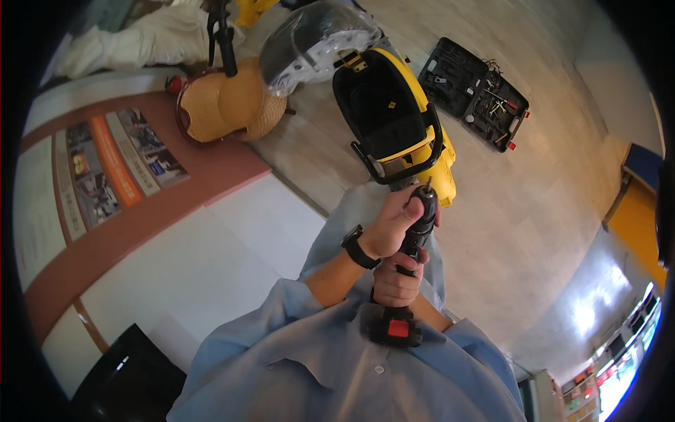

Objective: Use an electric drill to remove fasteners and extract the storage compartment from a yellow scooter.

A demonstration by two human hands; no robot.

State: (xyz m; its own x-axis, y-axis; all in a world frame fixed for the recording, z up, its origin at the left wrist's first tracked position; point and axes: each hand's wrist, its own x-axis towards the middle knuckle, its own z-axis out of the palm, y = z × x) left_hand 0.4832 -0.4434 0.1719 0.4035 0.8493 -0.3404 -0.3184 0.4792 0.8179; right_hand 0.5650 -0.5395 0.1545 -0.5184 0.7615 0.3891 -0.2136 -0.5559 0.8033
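One drill (pixel 421 226) is held by the left hand (pixel 391 226) around its front and the right hand (pixel 396 284) around its grip; one open toolcase (pixel 458 86) lies beyond them, to the right.

Loose pale blue-grey shirt (pixel 281 383), small round whitish button (pixel 379 369) on its front, wide sleeves (pixel 287 302) ending near the elbows, soft creases throughout, black watch (pixel 354 238) with a broad dark strap (pixel 365 258) on the left wrist, trousers (pixel 344 224) apparently pale blue-grey too.
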